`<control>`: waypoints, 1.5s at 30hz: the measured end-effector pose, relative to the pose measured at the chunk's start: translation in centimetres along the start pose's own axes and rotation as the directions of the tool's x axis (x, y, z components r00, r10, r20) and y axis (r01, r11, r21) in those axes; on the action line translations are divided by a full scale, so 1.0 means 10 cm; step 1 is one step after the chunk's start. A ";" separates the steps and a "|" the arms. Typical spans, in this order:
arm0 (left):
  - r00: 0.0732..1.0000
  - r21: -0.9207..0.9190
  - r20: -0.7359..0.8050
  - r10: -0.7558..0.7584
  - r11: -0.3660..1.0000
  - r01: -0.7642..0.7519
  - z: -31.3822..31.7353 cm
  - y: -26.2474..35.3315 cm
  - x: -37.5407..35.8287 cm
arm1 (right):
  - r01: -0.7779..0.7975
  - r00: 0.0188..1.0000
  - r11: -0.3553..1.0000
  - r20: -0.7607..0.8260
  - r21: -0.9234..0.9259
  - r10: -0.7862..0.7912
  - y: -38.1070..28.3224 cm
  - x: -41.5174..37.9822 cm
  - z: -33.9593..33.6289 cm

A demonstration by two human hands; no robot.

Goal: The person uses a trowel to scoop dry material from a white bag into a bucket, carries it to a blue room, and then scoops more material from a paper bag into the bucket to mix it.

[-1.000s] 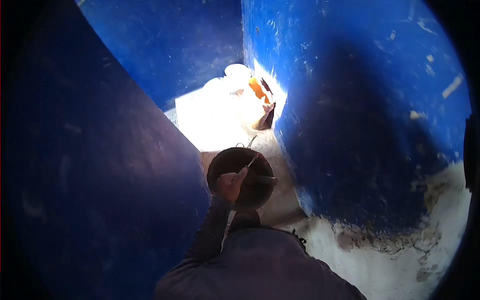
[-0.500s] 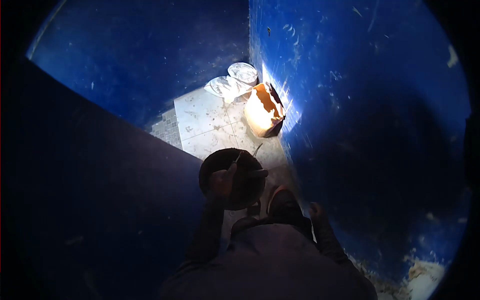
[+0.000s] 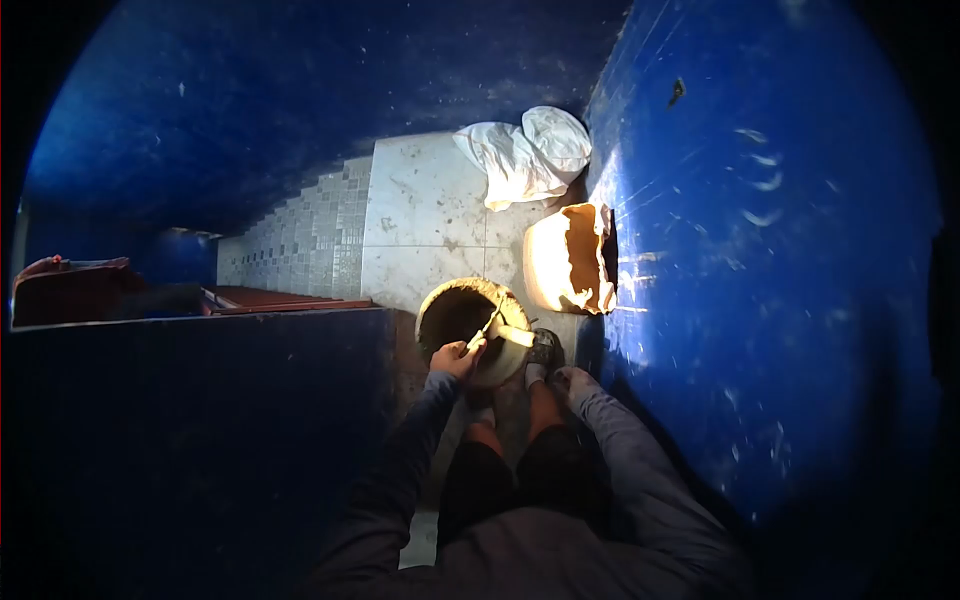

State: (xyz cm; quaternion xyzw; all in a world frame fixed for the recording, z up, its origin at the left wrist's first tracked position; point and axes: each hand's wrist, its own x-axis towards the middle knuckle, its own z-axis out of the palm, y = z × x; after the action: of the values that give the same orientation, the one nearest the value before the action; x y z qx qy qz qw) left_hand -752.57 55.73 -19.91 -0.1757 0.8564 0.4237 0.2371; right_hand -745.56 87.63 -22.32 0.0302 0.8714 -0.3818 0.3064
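Note:
A round bucket [image 3: 437, 305] with a crusted, pale rim hangs or stands in front of my legs. My left hand [image 3: 458, 359] is closed at its near left rim, on what looks like its thin wire handle. Inside the bucket, a tool with a pale handle [image 3: 515, 335] leans over the right side. My right hand [image 3: 575, 384] is beside my right leg, low at the right; its fingers are too small and dim to read. Beyond the bucket, a torn-open paper bag [image 3: 548, 262] stands upright on the floor.
White sacks [image 3: 520, 160] lie in the far corner. A blue wall [image 3: 720, 250] rises close on the right, and a dark blue partition [image 3: 200, 420] stands on the left. Pale tiles [image 3: 420, 205] and small grey mosaic tiles [image 3: 300, 235] cover the floor. Reddish items lie at far left.
The view has turned and brightened, showing more floor and the reddish items on the left. Bag and sacks appear further right. My left hand remains at the bucket.

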 end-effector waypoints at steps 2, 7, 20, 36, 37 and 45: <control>0.998 0.054 0.041 -0.056 0.997 0.054 0.22 -0.03 0.37 | 0.038 0.999 0.997 -0.026 -0.064 -0.040 0.06 0.58 0.03; 0.995 -0.010 0.072 -0.071 0.997 0.072 0.81 -0.01 1.22 | -0.013 1.000 0.985 0.021 -0.171 0.017 0.24 1.79 0.20; 0.995 -0.135 0.015 -0.095 0.986 0.096 1.32 -0.32 1.96 | -0.331 0.921 0.911 -0.293 -0.244 0.256 0.94 3.40 0.91; 0.990 -0.194 -0.070 -0.121 0.975 0.105 1.39 -0.31 1.77 | -0.356 0.867 0.848 0.200 -0.392 0.457 0.11 3.28 1.13; 0.983 -0.186 -0.060 -0.172 0.970 0.158 1.35 -0.34 1.81 | -0.295 0.877 0.864 0.244 -0.409 0.415 0.07 3.26 1.09; 0.990 -0.479 0.025 -0.141 0.867 0.136 1.75 -0.99 2.37 | -0.230 0.973 0.902 -0.102 -0.364 0.207 0.50 2.62 1.04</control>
State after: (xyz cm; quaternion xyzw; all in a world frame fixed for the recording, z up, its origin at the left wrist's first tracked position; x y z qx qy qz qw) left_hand -762.65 61.82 -48.69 -0.2922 0.7112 0.6034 0.2115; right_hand -759.98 79.29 -45.58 0.0804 0.9280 -0.1711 0.3209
